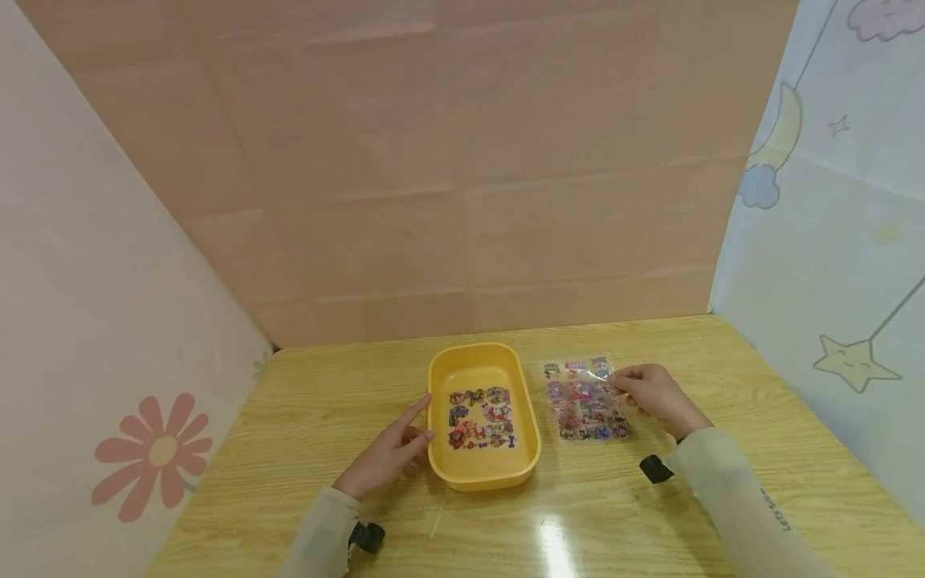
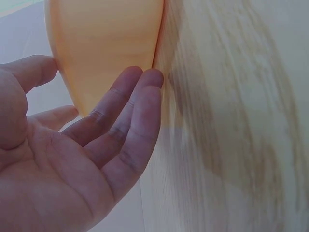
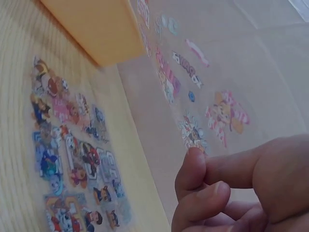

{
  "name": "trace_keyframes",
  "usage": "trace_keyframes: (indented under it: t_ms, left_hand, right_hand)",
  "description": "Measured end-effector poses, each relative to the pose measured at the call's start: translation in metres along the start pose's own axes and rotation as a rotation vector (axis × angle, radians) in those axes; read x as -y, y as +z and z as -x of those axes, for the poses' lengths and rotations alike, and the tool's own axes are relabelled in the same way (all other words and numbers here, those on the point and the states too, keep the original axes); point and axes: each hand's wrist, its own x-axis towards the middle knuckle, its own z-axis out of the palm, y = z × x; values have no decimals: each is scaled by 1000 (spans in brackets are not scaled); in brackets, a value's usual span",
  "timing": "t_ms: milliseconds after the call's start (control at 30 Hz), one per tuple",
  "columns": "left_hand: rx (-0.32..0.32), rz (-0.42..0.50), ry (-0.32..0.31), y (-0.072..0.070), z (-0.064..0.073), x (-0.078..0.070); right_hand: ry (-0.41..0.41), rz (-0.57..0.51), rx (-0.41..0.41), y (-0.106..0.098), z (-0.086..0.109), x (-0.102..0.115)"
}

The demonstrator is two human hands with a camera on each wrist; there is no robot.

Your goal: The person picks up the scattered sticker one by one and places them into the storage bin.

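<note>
A yellow plastic tray [image 1: 484,484] stands on the table with a colourful cartoon sticker sheet [image 1: 480,419] lying flat on its bottom. My left hand [image 1: 386,457] touches the tray's left side, thumb and index finger at the rim; the left wrist view shows the other fingers loosely bent by the wall. To the right of the tray, my right hand [image 1: 658,397] pinches the edge of a clear sticker sheet [image 3: 219,116] between thumb and index finger. That sheet is lifted at a tilt. Below it, more printed stickers [image 3: 77,154] lie flat on the table.
The wooden table [image 1: 332,409] meets a tan back panel [image 1: 462,201]. White printed panels flank it, a flower [image 1: 162,451] on the left one and a star [image 1: 856,363] on the right. A thin pale strip [image 1: 438,515] lies in front of the tray.
</note>
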Motion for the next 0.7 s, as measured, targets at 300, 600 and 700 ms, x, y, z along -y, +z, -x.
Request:
trace_keyframes:
  t_ms: [300,600,700]
  left_hand:
    - [14,-26,0,0,0,3]
    - [13,-27,-3,0,0,4]
    - [11,-26,-6,-1,0,4]
  right_hand:
    - [-22,-33,14,6,2,14]
    - [-62,-65,11,20,1,28]
    - [-72,-63,14,26,0,33]
